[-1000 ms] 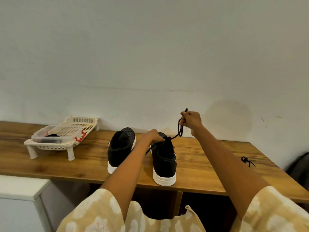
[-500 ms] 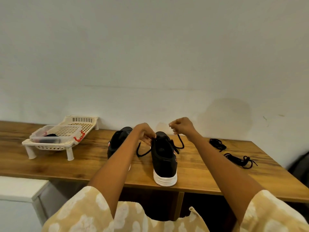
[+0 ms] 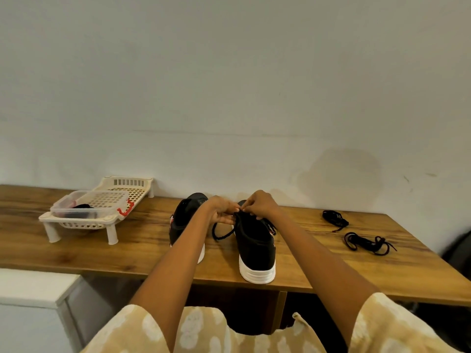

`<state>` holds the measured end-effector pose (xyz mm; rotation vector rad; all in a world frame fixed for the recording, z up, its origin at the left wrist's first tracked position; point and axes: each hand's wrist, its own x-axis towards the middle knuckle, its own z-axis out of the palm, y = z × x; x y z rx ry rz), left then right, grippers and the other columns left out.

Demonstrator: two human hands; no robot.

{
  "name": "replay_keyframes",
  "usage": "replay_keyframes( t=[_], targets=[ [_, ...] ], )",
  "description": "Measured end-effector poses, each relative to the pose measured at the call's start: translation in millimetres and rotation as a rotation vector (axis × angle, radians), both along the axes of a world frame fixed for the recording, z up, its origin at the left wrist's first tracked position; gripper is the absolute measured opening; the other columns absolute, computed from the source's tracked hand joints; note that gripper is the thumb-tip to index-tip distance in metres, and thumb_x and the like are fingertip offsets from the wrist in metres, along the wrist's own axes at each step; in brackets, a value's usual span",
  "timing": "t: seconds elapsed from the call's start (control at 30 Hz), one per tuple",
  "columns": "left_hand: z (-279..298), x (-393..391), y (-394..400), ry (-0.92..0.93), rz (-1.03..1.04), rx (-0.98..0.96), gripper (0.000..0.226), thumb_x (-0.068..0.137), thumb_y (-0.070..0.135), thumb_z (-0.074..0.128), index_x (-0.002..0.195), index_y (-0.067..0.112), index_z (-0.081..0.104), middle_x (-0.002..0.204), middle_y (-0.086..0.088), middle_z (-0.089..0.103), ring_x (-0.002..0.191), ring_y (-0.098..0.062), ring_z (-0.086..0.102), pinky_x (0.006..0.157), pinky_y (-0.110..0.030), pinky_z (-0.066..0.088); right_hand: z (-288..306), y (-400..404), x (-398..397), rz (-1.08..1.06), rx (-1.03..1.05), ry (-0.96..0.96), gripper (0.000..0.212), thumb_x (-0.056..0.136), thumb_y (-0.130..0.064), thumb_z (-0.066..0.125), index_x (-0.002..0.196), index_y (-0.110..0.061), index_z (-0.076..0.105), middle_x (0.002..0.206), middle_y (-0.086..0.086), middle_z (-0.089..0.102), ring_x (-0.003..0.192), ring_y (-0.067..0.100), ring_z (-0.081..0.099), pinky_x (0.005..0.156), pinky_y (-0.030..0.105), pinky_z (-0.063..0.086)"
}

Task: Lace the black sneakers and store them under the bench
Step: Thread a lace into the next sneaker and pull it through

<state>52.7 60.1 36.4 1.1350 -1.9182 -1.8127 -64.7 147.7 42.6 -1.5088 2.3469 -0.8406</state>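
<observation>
Single head-worn wide-angle view, looking forward and slightly down across a wooden bench (image 3: 127,253) toward a plain wall (image 3: 229,72) filling the upper half of frame. Bench spans mid-frame, close. Forearms enter from the bottom edge, converging at centre. No second view to overlap with.

Light is soft, even and fairly dim with a warm cast, falling from above and toward the viewer. A broad faint shadow sits on the wall (image 3: 341,171) at 3 o'clock. The bench (image 3: 318,253) top shows a mild sheen, no hard glare. Wide-angle bending curves the bench edge toward 4 and 8 o'clock. Corners look soft; fingertips (image 3: 239,208) slightly blurred.
</observation>
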Motion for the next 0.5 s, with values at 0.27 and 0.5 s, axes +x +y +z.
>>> replay_keyframes(
  t=[0.27, 0.5],
  targets=[
    [-7.9, 0.8, -1.7, 0.083, 0.005, 0.028, 0.027, 0.092, 0.003, 0.057, 0.119, -0.001, 0.059, 0.115, -0.020, 0.061, 0.106, -0.033, 0.062, 0.085, -0.039, 0.053, -11.4, 1.8, -2.7, -0.005, -0.025, 0.008, 0.016, 0.089, -0.016, 0.063, 0.097, -0.005, 0.073, 0.091, 0.009, 0.069, 0.070, 0.015, 0.061, 0.057, 0.019, 0.050],
    [-20.9, 2.0, -0.8, 0.110, -0.016, -0.040, 0.016, 0.095, 0.004, 0.052, 0.106, -0.002, 0.062, 0.083, -0.011, 0.063, 0.070, -0.020, 0.063, 0.069, -0.030, 0.057, -13.9, 4.5, -1.3, 0.045, -0.081, 0.027, 0.008, 0.086, -0.009, 0.061, 0.091, -0.015, 0.058, 0.095, 0.005, 0.065, 0.085, 0.015, 0.056, 0.064, 0.018, 0.044]
  ],
)
